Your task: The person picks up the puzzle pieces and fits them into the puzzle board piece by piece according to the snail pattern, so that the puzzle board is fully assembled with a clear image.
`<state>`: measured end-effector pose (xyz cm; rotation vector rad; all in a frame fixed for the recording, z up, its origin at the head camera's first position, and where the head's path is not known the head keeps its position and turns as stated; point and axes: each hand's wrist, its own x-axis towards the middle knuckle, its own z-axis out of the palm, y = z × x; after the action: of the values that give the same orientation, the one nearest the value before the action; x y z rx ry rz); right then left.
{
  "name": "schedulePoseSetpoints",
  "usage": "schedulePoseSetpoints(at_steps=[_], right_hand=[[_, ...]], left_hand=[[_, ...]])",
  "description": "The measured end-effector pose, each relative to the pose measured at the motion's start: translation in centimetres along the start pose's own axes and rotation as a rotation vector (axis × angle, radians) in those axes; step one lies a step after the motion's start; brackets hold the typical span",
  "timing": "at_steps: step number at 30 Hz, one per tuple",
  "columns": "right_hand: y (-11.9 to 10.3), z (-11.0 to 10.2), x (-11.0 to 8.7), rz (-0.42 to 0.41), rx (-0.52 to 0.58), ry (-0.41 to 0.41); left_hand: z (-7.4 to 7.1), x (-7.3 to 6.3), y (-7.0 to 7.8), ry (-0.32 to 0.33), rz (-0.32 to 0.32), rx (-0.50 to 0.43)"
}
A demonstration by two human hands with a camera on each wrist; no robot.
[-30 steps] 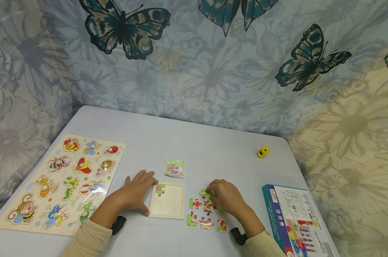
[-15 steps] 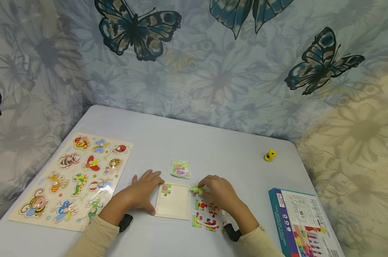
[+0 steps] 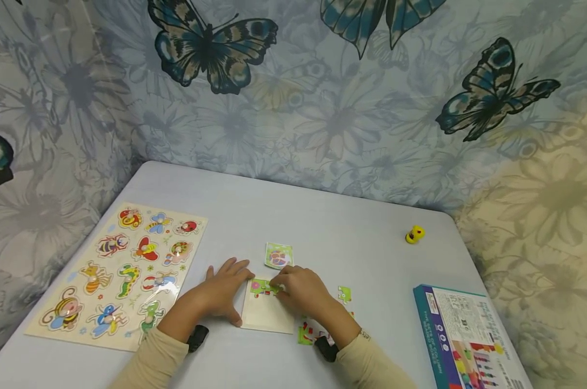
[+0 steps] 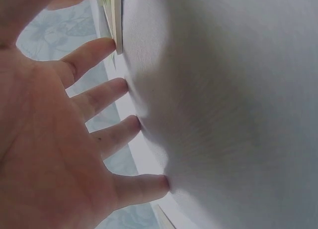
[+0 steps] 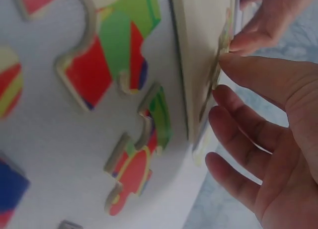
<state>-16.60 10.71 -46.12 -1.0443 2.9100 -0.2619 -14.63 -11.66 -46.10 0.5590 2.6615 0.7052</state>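
Note:
A square wooden puzzle tray (image 3: 266,320) lies at the table's front middle. Spread beside its left edge is my left hand (image 3: 220,292). In the left wrist view its fingertips rest on the white cloth, and the index finger touches the tray's edge. My right hand (image 3: 303,294) reaches over the tray's upper part, pinching a green jigsaw piece (image 3: 270,286) between thumb and index finger. Left of it, a green-and-pink jigsaw piece (image 3: 255,286) sits in the upper left corner. Loose jigsaw pieces (image 5: 131,169) lie right of the tray, partly hidden by my right arm.
A small picture card (image 3: 279,255) lies behind the tray. A large insect puzzle board (image 3: 120,281) covers the left side. At right are a boxed set (image 3: 473,335) and a small yellow toy (image 3: 414,234). A patterned wall (image 3: 322,129) stands behind the table.
My right hand has carried the green piece left from the loose pieces to the tray, beside the corner piece. My left hand stays at the tray's edge; the head view has shifted slightly.

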Motion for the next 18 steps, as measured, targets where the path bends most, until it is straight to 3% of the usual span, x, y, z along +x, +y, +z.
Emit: schedulePoseSetpoints(at_steps=[18], right_hand=[[-0.23,0.02,-0.06,-0.033,-0.088,0.037]], left_hand=[[0.21,0.22,-0.17,-0.01,-0.012,0.021]])
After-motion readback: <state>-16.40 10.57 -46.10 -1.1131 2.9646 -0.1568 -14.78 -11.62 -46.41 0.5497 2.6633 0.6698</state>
